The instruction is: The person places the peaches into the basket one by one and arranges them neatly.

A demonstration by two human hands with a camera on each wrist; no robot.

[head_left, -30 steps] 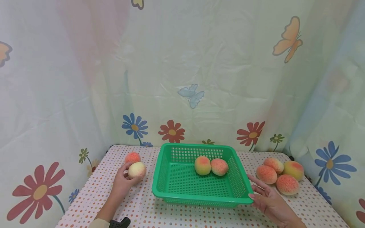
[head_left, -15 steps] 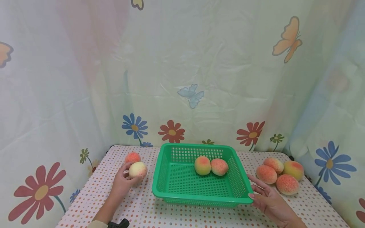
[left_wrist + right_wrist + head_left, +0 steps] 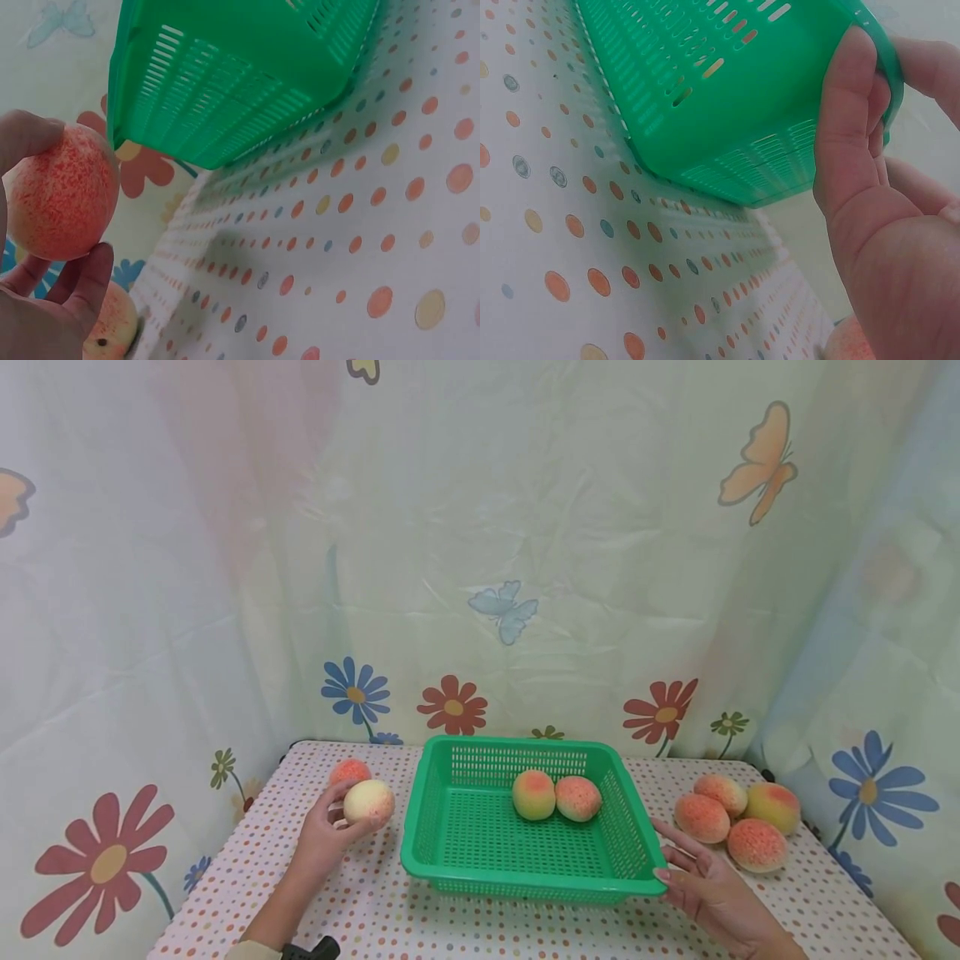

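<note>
My left hand [image 3: 324,831] holds a pale peach [image 3: 370,802] between thumb and fingers, left of the green basket [image 3: 528,887]. In the left wrist view the peach [image 3: 66,193] shows a red speckled side, with fingers beneath it and the thumb on top. A second peach [image 3: 349,770] lies on the table just behind that hand. At the basket's right front corner my right hand [image 3: 705,889] grips the rim. The right wrist view shows its fingers [image 3: 847,112] against the green wall and rim. Inside the basket sit a yellow-green peach [image 3: 533,795] and a pinker one [image 3: 578,799], side by side.
Several peaches [image 3: 756,845] are grouped on the table to the right of the basket, beyond my right hand. A dotted cloth [image 3: 465,935] covers the table. Behind and at both sides hangs a curtain [image 3: 570,635] with flowers and butterflies.
My left hand has raised the peach slightly and brought it a little to the right, toward the basket. The right hand and the basket stay where they were.
</note>
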